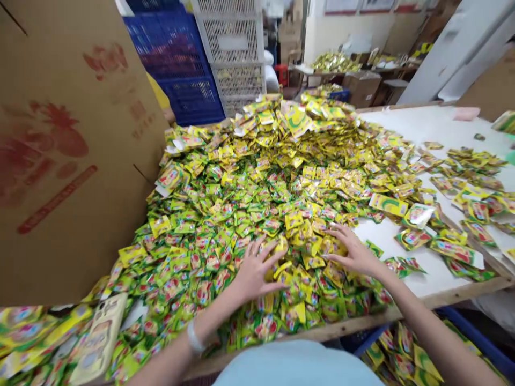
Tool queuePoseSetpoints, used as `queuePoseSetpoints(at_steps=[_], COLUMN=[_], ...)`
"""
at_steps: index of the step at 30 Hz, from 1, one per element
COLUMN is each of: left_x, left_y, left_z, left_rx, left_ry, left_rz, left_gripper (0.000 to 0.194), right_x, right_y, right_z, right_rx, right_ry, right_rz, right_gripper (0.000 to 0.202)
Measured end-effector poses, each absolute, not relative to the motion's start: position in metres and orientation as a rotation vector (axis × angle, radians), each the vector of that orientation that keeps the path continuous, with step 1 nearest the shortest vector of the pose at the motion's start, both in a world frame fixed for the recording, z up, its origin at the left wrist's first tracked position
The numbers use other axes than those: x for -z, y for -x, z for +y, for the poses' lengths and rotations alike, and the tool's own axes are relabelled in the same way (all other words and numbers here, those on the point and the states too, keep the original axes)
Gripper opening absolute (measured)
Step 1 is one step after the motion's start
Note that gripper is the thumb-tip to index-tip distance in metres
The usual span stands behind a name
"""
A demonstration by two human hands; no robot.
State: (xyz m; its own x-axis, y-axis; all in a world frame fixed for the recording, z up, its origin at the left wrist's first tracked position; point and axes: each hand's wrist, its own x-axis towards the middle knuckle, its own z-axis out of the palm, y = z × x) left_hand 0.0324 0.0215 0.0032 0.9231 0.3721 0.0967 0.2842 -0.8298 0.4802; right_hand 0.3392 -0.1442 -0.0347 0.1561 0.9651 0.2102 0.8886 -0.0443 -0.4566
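A large heap of small sealed packets (241, 214), green and yellow with fruit pictures, spreads over the white table (374, 234). My left hand (257, 271) rests on the near middle of the heap, its fingers spread among yellow packets. To its right, my right hand (352, 252) reaches into the heap's right side with its fingers apart, touching more yellow packets (309, 246). Neither hand is closed around a packet. A pale band circles my left wrist. Some fingertips are partly hidden by packets.
A tall cardboard box (76, 150) stands at the left. A phone in a cream case (100, 340) lies on packets near the front left. Below the wooden table edge (462, 294) sits a blue crate (478, 343) holding packets. Behind are stacked blue crates (189, 99) and white crates (237, 80).
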Motion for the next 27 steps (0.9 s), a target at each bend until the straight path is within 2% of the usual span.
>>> queuePoseSetpoints(at_steps=[5,9,13,15,18,19,23,27], left_x=[-0.008,0.013,0.038,0.042,0.040,0.038,0.018,-0.019], left_y=[-0.062,-0.098,-0.099,-0.095,-0.090,-0.089,-0.100,-0.160], left_z=[0.058,0.084,0.091,0.091,0.091,0.092,0.100,0.127], left_rx=[-0.508,-0.334,-0.275,-0.278,-0.263,-0.261,-0.379,-0.563], left_ry=[-2.668,-2.691,-2.820,-2.865,-2.868,-2.851,-2.723,-2.508], left_rz=[0.662,0.736,0.723,0.723,0.731,0.739,0.813,0.781], left_gripper=[0.077,0.070,0.067,0.069,0.069,0.068,0.055,0.040], right_x=[0.029,0.049,0.062,0.054,0.032,0.023,-0.008,-0.033], right_y=[-0.360,-0.348,-0.337,-0.344,-0.381,-0.403,-0.520,-0.635], right_z=[-0.068,-0.022,-0.026,-0.032,-0.032,-0.029,-0.001,0.041], right_rx=[-0.220,-0.272,-0.298,-0.289,-0.110,-0.032,0.096,0.054], right_ry=[1.933,1.864,1.889,1.875,1.802,1.787,1.906,1.996], right_rz=[-1.550,-1.625,-1.666,-1.642,-1.387,-1.279,-0.784,-0.497], right_gripper=[0.071,0.073,0.075,0.062,0.019,0.014,0.027,0.049])
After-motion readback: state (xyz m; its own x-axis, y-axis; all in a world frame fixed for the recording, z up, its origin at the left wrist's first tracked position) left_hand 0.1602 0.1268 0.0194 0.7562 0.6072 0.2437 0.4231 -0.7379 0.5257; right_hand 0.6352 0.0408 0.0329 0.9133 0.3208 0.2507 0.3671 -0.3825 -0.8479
